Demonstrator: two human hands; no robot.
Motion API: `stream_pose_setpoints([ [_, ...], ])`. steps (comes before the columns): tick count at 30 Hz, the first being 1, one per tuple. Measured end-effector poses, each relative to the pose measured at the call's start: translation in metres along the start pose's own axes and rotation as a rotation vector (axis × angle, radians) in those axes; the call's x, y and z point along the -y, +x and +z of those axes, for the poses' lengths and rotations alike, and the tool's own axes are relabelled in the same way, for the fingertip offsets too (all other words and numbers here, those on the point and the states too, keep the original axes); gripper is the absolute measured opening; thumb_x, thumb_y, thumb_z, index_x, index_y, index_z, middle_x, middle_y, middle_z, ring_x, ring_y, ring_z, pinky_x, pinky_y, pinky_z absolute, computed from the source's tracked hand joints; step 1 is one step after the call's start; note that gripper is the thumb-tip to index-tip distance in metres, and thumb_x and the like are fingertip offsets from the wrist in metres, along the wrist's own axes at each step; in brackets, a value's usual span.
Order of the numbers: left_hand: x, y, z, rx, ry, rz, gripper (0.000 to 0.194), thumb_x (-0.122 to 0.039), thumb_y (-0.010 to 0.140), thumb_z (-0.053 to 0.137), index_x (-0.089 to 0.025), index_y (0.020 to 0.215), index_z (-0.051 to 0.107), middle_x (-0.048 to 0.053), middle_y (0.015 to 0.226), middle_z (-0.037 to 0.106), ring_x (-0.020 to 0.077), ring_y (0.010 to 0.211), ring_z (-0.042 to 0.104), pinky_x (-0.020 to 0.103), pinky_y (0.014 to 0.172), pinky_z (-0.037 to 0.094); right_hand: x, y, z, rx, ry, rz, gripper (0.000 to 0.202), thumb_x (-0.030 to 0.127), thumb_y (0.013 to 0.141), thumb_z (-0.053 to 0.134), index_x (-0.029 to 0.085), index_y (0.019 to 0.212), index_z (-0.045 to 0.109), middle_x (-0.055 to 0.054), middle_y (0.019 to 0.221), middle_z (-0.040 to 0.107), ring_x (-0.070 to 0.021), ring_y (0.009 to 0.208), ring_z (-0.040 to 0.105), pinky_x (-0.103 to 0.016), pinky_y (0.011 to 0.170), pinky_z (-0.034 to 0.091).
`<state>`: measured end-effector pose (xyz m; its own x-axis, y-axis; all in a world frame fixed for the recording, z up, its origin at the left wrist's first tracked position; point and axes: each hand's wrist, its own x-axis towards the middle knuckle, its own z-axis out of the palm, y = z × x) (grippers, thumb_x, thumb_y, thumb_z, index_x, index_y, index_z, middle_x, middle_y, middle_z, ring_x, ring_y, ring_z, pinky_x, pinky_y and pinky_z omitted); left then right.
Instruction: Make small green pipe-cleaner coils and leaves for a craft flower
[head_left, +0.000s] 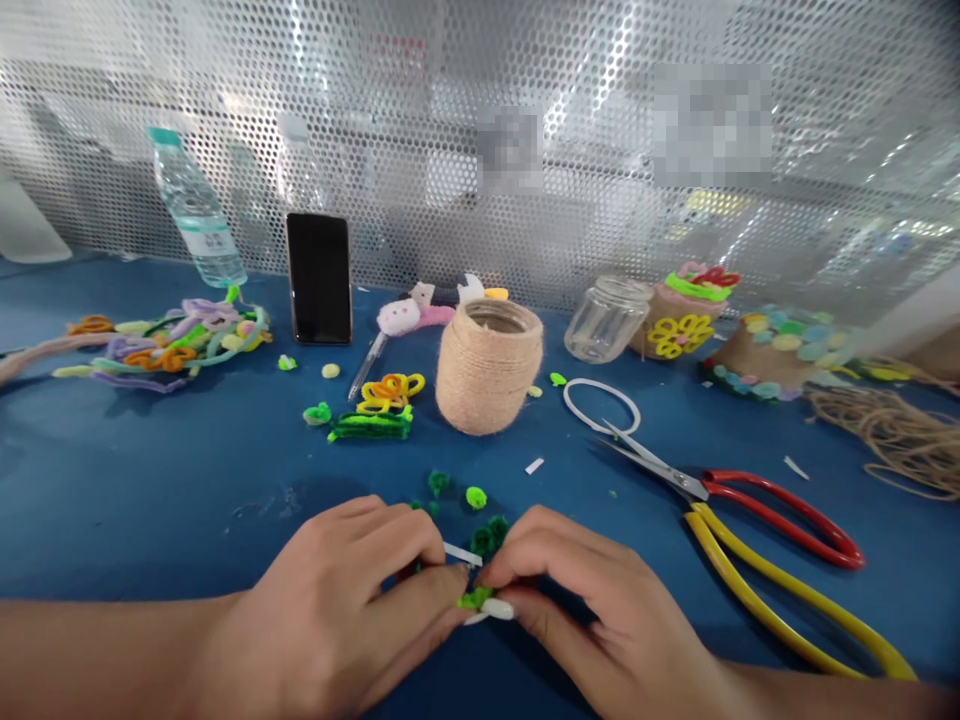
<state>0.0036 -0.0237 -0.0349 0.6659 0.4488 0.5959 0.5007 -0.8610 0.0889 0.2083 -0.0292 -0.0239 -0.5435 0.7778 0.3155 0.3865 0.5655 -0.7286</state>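
My left hand [352, 600] and my right hand [600, 610] meet at the near edge of the blue table [150, 480]. Both pinch a small bright green pipe cleaner piece [477, 598] between the fingertips. A thin white strip [461, 553] pokes out just above the left fingers. Dark green fuzzy bits [489, 533] and a lime pompom [476, 496] lie just beyond the fingers. A twine-wrapped jar [489, 365] stands upright behind them.
Scissors with red and yellow handles [765, 530] lie at right, near a white loop [600, 403]. A yellow and green pipe cleaner flower [382, 405], a phone [319, 278], a water bottle [195, 210], a glass jar [606, 318], decorated jars [686, 315] and twine [892, 435] stand further back.
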Motion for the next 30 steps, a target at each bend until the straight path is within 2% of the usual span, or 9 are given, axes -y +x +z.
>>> stream_pose_setpoints([
  [4, 0.0001, 0.0010, -0.0005, 0.010, -0.016, -0.018, 0.021, -0.017, 0.090, 0.045, -0.017, 0.075, 0.059, -0.001, 0.069, 0.053, 0.0119, 0.057, 0.044, 0.027, 0.051, 0.033, -0.0002, -0.0002, -0.0001, 0.026, 0.004, 0.035, 0.007, 0.013, 0.084, 0.054, 0.018, 0.081, 0.057, 0.000, 0.077, 0.060, -0.0110, 0.072, 0.056, -0.020, 0.065, 0.047],
  [10, -0.0012, 0.0022, -0.0032, 0.042, -0.013, -0.019, 0.020, -0.025, 0.092, 0.044, -0.018, 0.081, 0.059, -0.001, 0.070, 0.055, 0.0117, 0.057, 0.048, 0.026, 0.052, 0.036, -0.0002, 0.0018, 0.0002, 0.036, 0.062, 0.116, 0.010, 0.012, 0.087, 0.048, 0.018, 0.083, 0.056, 0.003, 0.075, 0.059, -0.0074, 0.067, 0.055, -0.016, 0.062, 0.044],
  [15, -0.0052, 0.0041, -0.0065, 0.024, 0.002, -0.003, 0.022, -0.018, 0.095, 0.035, -0.017, 0.091, 0.057, 0.000, 0.077, 0.059, 0.0130, 0.067, 0.055, 0.027, 0.055, 0.040, 0.0001, 0.0007, 0.0005, 0.015, 0.082, 0.169, 0.012, 0.021, 0.090, 0.044, 0.019, 0.085, 0.055, 0.004, 0.071, 0.058, -0.0072, 0.062, 0.052, -0.016, 0.057, 0.044],
  [19, -0.0055, 0.0070, -0.0077, -0.011, 0.002, -0.019, 0.023, -0.015, 0.095, 0.033, -0.016, 0.090, 0.056, 0.001, 0.079, 0.061, 0.0131, 0.071, 0.057, 0.026, 0.057, 0.042, 0.0016, 0.0008, 0.0005, -0.034, 0.101, 0.123, 0.006, 0.018, 0.084, 0.053, 0.019, 0.090, 0.056, 0.003, 0.073, 0.059, -0.0077, 0.064, 0.054, -0.016, 0.060, 0.046],
  [22, -0.0053, 0.0092, -0.0088, 0.012, -0.011, 0.001, 0.024, -0.015, 0.095, 0.034, -0.015, 0.089, 0.057, 0.001, 0.077, 0.061, 0.0125, 0.070, 0.058, 0.026, 0.057, 0.044, 0.0013, 0.0011, 0.0013, -0.053, 0.073, 0.057, 0.010, 0.011, 0.078, 0.059, 0.018, 0.084, 0.057, 0.003, 0.073, 0.058, -0.0082, 0.065, 0.055, -0.017, 0.061, 0.047],
  [30, -0.0053, 0.0054, -0.0087, 0.043, -0.051, 0.051, 0.027, -0.016, 0.094, 0.033, -0.015, 0.086, 0.059, 0.001, 0.074, 0.060, 0.0131, 0.067, 0.057, 0.026, 0.057, 0.047, 0.0021, -0.0013, -0.0008, -0.084, 0.003, -0.046, 0.012, 0.006, 0.082, 0.056, 0.017, 0.082, 0.062, 0.000, 0.075, 0.062, -0.0085, 0.071, 0.058, -0.016, 0.064, 0.047],
])
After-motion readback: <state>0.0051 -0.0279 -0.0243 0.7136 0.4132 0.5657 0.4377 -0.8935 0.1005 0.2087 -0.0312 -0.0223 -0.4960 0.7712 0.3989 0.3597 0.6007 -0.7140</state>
